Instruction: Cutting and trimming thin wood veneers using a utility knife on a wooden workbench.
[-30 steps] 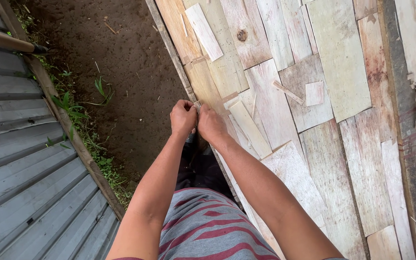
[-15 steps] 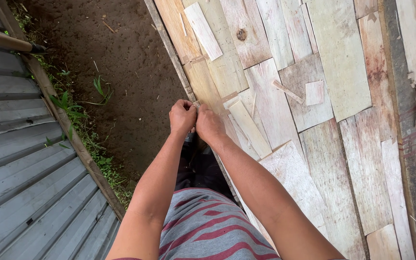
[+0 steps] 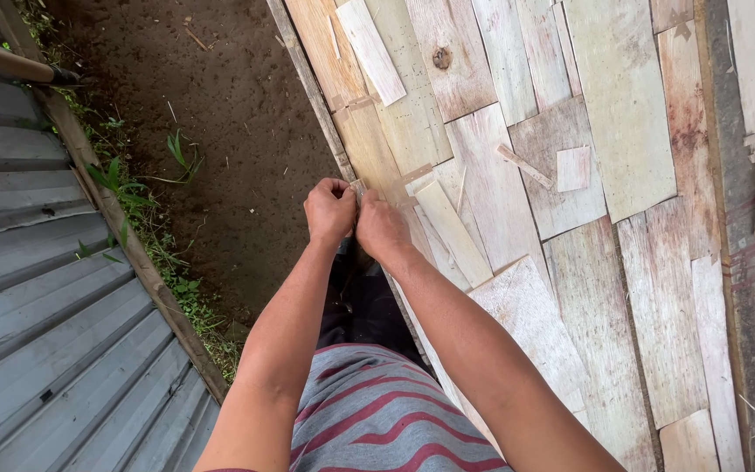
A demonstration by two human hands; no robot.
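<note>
Nothing has shifted since the earlier frame: left hand point(image 3: 329, 210) and right hand point(image 3: 381, 227) stay clenched together at centre frame, each grip pinching a thin veneer strip point(image 3: 358, 186), light, brittle, best held near its end.

Light: soft, even daylight; you have no harsh sun patches.
Brightest: pale wooden sheets point(image 3: 570, 175), slightly washed out at upper right.
Darkest: soil strip point(image 3: 220, 131), and the shade under your forearms.
Shadows: faint, diffuse.
Focus: your left hand point(image 3: 329, 210) and right hand point(image 3: 382, 229) are sharp; no motion blur.
Edges: corrugated metal point(image 3: 37, 332) lines splay, wide-angle stretch.
</note>
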